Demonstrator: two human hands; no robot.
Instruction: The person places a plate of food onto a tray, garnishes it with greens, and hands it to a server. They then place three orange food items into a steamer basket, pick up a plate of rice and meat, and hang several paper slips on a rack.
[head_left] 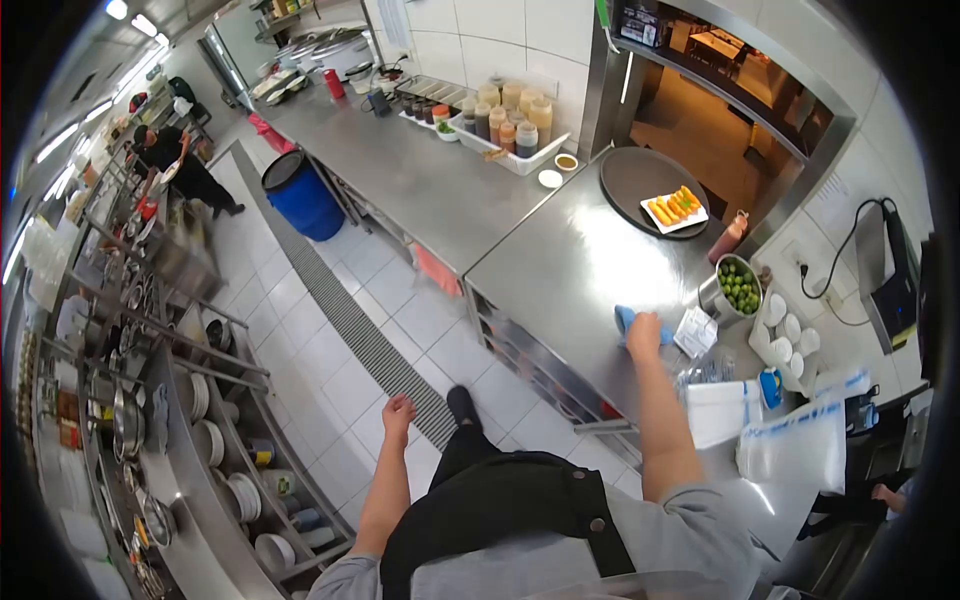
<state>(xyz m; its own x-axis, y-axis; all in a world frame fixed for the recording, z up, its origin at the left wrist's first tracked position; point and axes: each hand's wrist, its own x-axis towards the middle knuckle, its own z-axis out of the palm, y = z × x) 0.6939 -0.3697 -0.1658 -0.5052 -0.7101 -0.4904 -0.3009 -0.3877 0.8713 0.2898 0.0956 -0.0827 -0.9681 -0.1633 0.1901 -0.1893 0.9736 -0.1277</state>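
My right hand (645,335) is closed on a blue cloth (625,318), which lies against the steel counter (540,260). Just right of that hand are some white paper packets (695,331) and a metal pot of green limes (738,288). Farther back, a round dark tray (625,180) carries a white plate (660,222) of golden fried rolls. My left hand (398,412) hangs over the tiled floor, fingers curled in, with nothing visible in it. It touches no surface.
Squeeze bottles fill a white bin (530,162) along the wall. A blue barrel (308,200) stands beside the floor drain (330,290). Shelves of plates (240,495) line the left side. Another person (170,160) works at the far left; part of someone (885,495) shows at lower right.
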